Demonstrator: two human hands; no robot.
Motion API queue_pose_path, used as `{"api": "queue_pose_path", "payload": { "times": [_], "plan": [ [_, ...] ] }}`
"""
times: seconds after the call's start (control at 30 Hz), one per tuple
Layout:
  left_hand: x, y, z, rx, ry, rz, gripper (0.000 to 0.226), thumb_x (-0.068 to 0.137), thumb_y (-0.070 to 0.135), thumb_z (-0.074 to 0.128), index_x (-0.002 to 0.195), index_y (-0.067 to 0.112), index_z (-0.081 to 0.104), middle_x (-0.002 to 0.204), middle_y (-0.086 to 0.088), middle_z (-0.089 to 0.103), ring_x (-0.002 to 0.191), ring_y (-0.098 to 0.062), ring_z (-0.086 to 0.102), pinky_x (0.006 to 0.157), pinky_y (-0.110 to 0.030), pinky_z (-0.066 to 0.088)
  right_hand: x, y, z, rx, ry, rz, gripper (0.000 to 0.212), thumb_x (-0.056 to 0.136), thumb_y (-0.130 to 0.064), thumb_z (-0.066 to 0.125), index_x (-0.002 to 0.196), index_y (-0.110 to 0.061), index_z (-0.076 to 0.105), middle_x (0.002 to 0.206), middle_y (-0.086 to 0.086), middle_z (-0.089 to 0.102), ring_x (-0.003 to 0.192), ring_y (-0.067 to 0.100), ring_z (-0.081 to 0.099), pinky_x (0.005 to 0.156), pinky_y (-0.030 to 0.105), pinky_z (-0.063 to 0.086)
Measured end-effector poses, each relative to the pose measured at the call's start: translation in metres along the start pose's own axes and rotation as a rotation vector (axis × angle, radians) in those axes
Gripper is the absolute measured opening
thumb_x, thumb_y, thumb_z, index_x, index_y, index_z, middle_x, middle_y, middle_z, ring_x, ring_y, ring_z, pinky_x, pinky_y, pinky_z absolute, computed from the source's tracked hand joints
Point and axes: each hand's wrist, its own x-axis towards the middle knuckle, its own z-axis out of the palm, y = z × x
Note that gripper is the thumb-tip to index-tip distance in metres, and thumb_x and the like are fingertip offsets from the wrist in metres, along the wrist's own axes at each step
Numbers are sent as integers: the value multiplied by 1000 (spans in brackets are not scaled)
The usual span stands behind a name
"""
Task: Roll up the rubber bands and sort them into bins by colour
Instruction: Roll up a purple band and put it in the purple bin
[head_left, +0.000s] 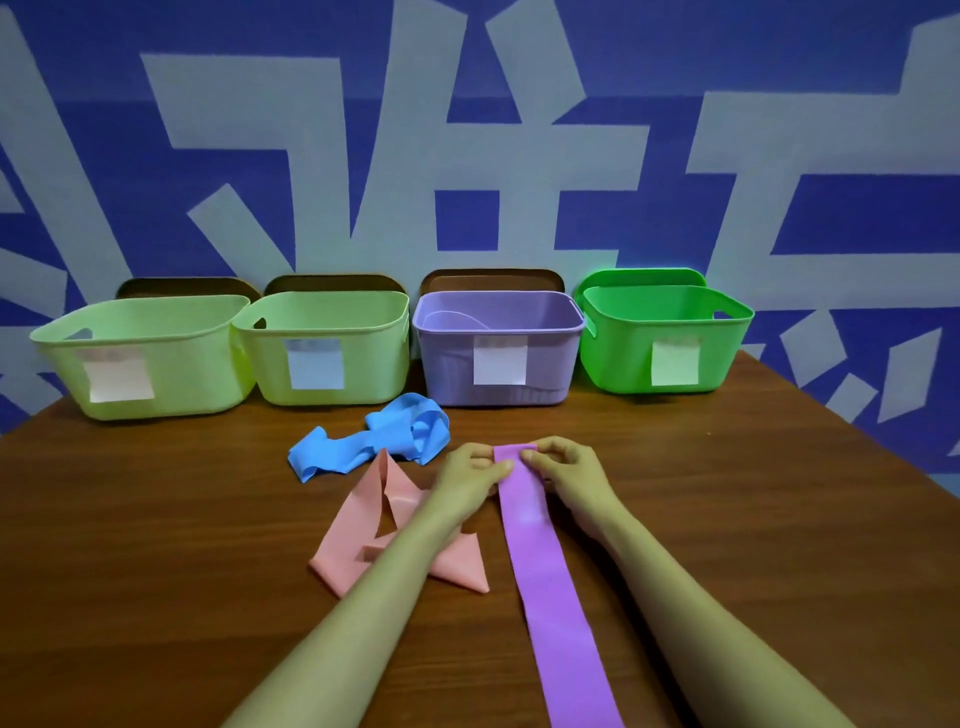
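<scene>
A long purple rubber band (550, 587) lies flat on the wooden table, running from the near edge up to my hands. My left hand (470, 470) and my right hand (563, 467) pinch its far end from either side, where a small fold is turned over. A pink band (363, 530) lies crumpled to the left, partly under my left forearm. A blue band (374, 441) is bunched up behind it. Along the wall stand a pale green bin (140, 358), a second pale green bin (322, 348), a purple bin (498, 348) and a bright green bin (670, 338).
Each bin carries a paper label on its front. The purple bin holds something purple inside. Brown lids lean behind three bins, a green one behind the fourth. The table (727, 519) ends at a blue and grey patterned wall.
</scene>
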Motion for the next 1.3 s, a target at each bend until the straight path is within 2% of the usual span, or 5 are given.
{"api": "queue_pose_path", "payload": {
  "times": [0.17,0.33,0.5,0.7,1.3],
  "plan": [
    [7,-7,2,-149,6,12,18,90,9,62,107,4,59,100,-10,66,88,-17,66,74,-23,56,5,4,-7,57,-33,6,6,87,-7,67,82,-10,67,76,5,69,69,13,62,64,25,50],
    [8,-9,8,-128,-78,58,13,86,14,67,99,10,67,86,-4,73,83,-16,70,79,-33,56,7,3,-8,175,-5,13,11,87,-4,66,78,-11,67,76,9,66,70,18,59,64,27,49],
    [12,-13,11,-131,13,125,5,89,14,64,93,16,67,90,-9,72,86,-21,70,78,-37,56,6,3,-6,136,-42,-6,9,87,-9,66,80,-13,68,77,2,67,71,12,59,61,20,46],
    [16,-17,9,-123,47,117,16,86,14,68,101,10,66,98,-11,70,92,-22,69,77,-33,58,6,-1,-10,53,-98,-71,15,89,-5,64,103,-8,68,87,0,71,76,6,64,61,17,49],
    [12,-11,5,-236,-41,92,10,86,12,67,97,12,67,88,-3,71,80,-11,71,66,-21,55,4,-4,-12,65,-64,-107,6,85,-8,70,89,-13,71,87,12,72,78,16,65,65,28,52]
  ]
}}
